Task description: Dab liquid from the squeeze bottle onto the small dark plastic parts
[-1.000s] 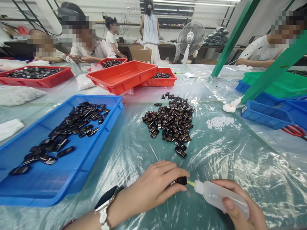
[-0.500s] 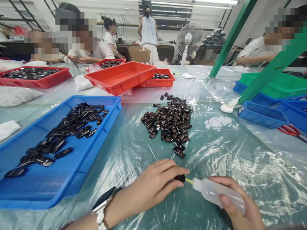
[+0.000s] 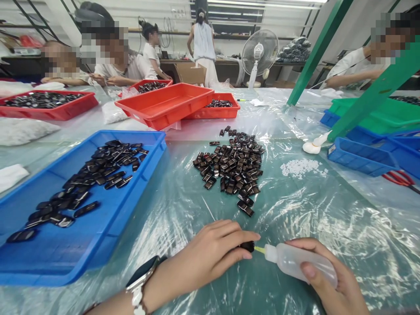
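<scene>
Between thumb and fingers, my left hand (image 3: 213, 245) pinches a small black glossy toy-car-shaped piece (image 3: 247, 246) low over the table. My right hand (image 3: 331, 273) is wrapped round a translucent squeeze bottle (image 3: 303, 262) lying nearly level. Its thin yellow nozzle tip (image 3: 260, 249) points left and meets the near end of the black piece; whether anything comes out is too small to tell. Beyond my hands lies a pile of similar dark car-shaped pieces (image 3: 232, 164). Right of the pile, small white bits (image 3: 302, 168) are scattered on the plastic sheet.
At left a blue tray (image 3: 131, 210) holds more black pieces. Red trays (image 3: 164, 107) stand behind it. A green post (image 3: 370, 94), blue bins (image 3: 362, 157) and red-handled scissors (image 3: 398, 177) are at right. Several people sit or stand around the table; a fan (image 3: 259, 52) stands behind.
Almost nothing differs. Both hands, the black piece and the bottle have shifted very slightly right and down in the picture, the nozzle still at the piece.
</scene>
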Motion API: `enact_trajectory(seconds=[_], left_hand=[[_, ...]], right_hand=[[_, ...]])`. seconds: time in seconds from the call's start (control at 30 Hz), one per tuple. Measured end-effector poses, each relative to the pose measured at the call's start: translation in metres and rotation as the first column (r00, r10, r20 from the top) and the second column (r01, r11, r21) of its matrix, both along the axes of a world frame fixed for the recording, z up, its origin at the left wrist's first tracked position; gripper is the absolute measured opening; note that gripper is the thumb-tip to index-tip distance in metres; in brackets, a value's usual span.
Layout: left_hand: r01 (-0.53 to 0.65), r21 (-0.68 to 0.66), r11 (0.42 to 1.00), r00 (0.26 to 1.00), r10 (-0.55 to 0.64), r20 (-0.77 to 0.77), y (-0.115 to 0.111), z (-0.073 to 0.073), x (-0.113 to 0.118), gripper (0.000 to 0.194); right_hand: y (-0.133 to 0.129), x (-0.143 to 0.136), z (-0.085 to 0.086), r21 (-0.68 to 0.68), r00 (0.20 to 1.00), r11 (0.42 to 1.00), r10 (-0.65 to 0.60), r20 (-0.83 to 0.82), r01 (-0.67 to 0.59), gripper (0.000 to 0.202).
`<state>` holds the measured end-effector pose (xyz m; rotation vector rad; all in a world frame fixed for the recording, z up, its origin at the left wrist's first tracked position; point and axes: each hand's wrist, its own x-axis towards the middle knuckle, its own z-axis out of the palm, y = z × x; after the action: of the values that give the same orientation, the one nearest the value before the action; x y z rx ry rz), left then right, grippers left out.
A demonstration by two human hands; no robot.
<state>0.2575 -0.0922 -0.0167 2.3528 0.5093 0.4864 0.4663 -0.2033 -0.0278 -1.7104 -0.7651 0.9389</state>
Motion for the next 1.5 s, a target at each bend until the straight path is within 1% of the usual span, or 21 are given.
enact_trajectory(seconds=[0.17,0.27,0.37,0.43,0.53,0.63,0.8,0.97,1.1,1.3,1.5], left_hand=[[0.004,0.012,1.000,1.000,-0.004,-0.003,0.001,-0.002,0.000,0.033],[0.002,0.039,0.999,1.000,-0.002,-0.004,0.000,-0.003,0.000,0.037],[-0.016,0.021,1.000,1.000,0.016,-0.013,-0.001,-0.003,0.000,0.039],[-0.059,-0.026,0.998,0.998,0.058,-0.026,-0.002,-0.003,0.001,0.036],[-0.131,-0.102,0.986,0.989,0.122,-0.087,-0.003,-0.004,0.003,0.024],[-0.169,-0.126,0.978,0.981,0.153,-0.123,-0.003,-0.004,0.003,0.020],[-0.150,-0.144,0.978,0.988,0.143,-0.054,0.000,-0.004,0.002,0.032],[-0.179,-0.157,0.971,0.982,0.186,0.029,0.002,-0.008,0.001,0.031],[-0.175,-0.154,0.972,0.982,0.183,0.036,0.002,-0.007,0.001,0.026],[-0.171,-0.145,0.975,0.983,0.179,0.043,0.000,-0.007,0.001,0.028],[-0.157,-0.137,0.978,0.985,0.165,0.050,0.001,-0.006,0.001,0.029]], right_hand=[[0.001,0.002,0.001,0.000,0.998,0.999,0.051,0.045,-0.051,0.041],[0.001,0.003,0.003,0.008,0.997,0.998,0.056,0.061,-0.056,0.040],[0.002,0.003,0.004,0.016,0.996,0.998,0.054,0.067,-0.055,0.040],[0.002,0.004,0.003,0.026,0.995,0.998,0.058,0.087,-0.060,0.040],[0.003,0.004,-0.001,0.053,0.987,0.996,0.065,0.145,-0.074,0.038],[0.001,0.001,-0.005,0.057,0.980,0.997,0.032,0.199,-0.045,0.034],[-0.001,-0.005,-0.006,0.042,0.980,0.997,-0.064,0.189,0.057,0.037],[-0.001,-0.005,-0.004,0.052,0.985,0.994,-0.100,0.140,0.093,0.043],[-0.001,-0.003,-0.002,0.054,0.985,0.994,-0.097,0.144,0.090,0.044],[-0.002,0.000,-0.005,0.052,0.987,0.997,-0.061,0.146,0.054,0.041],[-0.002,0.000,-0.006,0.063,0.984,0.997,-0.060,0.168,0.050,0.041]])
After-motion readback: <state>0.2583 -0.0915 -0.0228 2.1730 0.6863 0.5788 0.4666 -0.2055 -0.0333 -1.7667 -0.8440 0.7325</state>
